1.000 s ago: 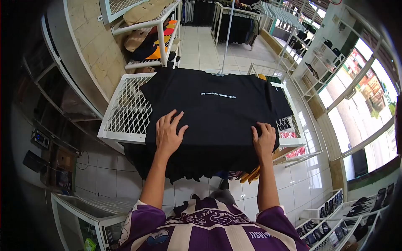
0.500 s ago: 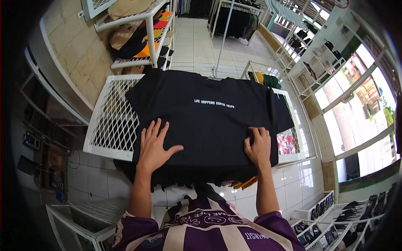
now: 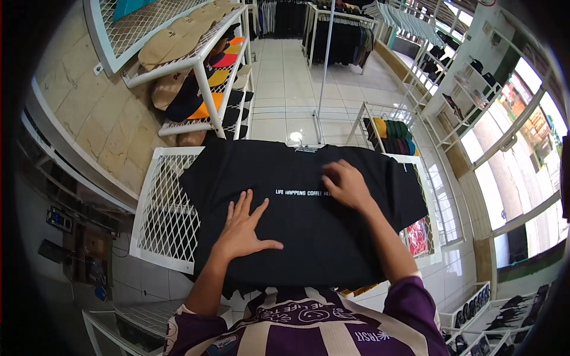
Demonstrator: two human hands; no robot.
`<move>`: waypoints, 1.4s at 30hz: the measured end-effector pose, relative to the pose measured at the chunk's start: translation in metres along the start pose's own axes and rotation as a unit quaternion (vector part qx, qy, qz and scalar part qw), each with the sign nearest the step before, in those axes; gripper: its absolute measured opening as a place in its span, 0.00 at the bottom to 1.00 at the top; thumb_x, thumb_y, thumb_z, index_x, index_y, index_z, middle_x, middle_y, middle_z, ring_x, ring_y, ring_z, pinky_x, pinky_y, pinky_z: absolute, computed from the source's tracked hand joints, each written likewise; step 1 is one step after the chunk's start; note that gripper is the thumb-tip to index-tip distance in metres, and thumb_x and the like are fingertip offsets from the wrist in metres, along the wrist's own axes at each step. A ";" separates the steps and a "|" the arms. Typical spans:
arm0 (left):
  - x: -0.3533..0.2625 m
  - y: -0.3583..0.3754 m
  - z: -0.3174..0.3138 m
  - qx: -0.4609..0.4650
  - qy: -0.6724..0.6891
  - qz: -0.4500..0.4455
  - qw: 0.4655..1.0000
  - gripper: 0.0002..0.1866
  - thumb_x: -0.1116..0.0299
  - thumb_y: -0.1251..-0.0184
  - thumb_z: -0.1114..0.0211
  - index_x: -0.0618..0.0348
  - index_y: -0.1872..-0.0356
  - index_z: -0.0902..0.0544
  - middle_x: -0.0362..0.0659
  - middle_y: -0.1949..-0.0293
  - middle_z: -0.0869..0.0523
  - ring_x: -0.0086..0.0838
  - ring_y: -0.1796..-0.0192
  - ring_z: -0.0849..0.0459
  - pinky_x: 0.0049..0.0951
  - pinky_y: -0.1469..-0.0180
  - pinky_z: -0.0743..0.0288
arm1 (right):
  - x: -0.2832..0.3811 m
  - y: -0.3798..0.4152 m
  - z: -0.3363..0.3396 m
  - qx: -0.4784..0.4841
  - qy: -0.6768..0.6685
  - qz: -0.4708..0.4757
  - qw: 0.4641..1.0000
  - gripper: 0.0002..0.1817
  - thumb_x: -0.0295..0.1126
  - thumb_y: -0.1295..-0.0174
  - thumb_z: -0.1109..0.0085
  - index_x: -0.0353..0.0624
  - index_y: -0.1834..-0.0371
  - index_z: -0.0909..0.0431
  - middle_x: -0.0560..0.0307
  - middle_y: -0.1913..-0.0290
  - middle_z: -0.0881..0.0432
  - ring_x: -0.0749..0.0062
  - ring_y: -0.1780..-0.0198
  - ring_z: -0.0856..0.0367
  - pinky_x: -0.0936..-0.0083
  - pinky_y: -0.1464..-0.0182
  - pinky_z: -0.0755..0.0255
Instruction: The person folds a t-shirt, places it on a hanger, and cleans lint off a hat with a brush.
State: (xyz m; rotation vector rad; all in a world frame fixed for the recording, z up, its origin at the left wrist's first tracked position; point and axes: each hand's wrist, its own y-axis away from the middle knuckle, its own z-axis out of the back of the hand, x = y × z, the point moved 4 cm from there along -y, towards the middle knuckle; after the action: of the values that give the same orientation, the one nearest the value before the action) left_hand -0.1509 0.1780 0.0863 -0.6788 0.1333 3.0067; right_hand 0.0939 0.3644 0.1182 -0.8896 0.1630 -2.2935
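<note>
A black T-shirt [image 3: 267, 163] lies spread out on a white mesh-topped rack [image 3: 163, 216], its collar toward the far side. White lettering [image 3: 297, 193] runs across it, partly covered on the right by my right hand. Palm down, my left hand [image 3: 240, 231] rests on the fabric left of the lettering with fingers spread. My right hand [image 3: 345, 185] is over the upper right of the shirt, below the collar, fingers loosely bent and thumb apart, slightly blurred. No cloth shows gathered in either hand.
Shelves of caps [image 3: 208, 77] stand at the far left. Folded coloured clothes [image 3: 392, 133] sit on a low rack behind the shirt's right side. A thin metal pole [image 3: 325, 65] rises beyond the collar. Hanging garments [image 3: 341, 38] line the back, and glass doors are at right.
My right hand has lifted from the shirt's lower right and moved up toward the collar. My left hand has shifted slightly inward over the shirt. The view has tilted up.
</note>
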 end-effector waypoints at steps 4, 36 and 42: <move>-0.020 -0.029 -0.003 0.011 0.005 0.052 0.999 0.49 0.31 0.29 0.36 0.54 0.17 0.34 0.66 0.15 0.50 0.55 0.12 0.56 0.56 0.14 0.60 | -0.030 -0.081 -0.058 -0.075 0.031 0.009 0.997 0.15 0.42 0.34 0.32 0.41 0.57 0.10 0.45 0.56 0.14 0.48 0.55 0.13 0.55 0.48 0.20; -0.107 -0.024 0.144 -0.505 -0.088 -0.249 0.821 0.31 0.61 0.33 0.24 0.56 0.31 0.24 0.54 0.53 0.11 0.51 0.49 0.13 0.50 0.45 0.22 | 0.184 -0.047 0.135 -0.266 -0.308 0.181 0.896 0.09 0.30 0.25 0.36 0.34 0.51 0.15 0.53 0.62 0.07 0.82 0.66 0.15 0.81 0.62 0.23; -0.132 -0.003 0.135 -0.409 -0.091 -0.257 0.871 0.20 0.60 0.26 0.31 0.53 0.38 0.24 0.57 0.62 0.10 0.58 0.62 0.11 0.55 0.62 0.19 | 0.195 0.068 0.131 -0.504 -0.065 0.196 0.839 0.07 0.30 0.30 0.31 0.38 0.55 0.14 0.52 0.67 0.12 0.71 0.71 0.15 0.75 0.66 0.23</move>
State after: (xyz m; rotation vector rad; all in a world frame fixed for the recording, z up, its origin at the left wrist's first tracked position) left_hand -0.0893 0.1897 0.2643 -0.3542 -1.1819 2.4710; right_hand 0.1071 0.2053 0.3034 -1.3314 1.4450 -1.6525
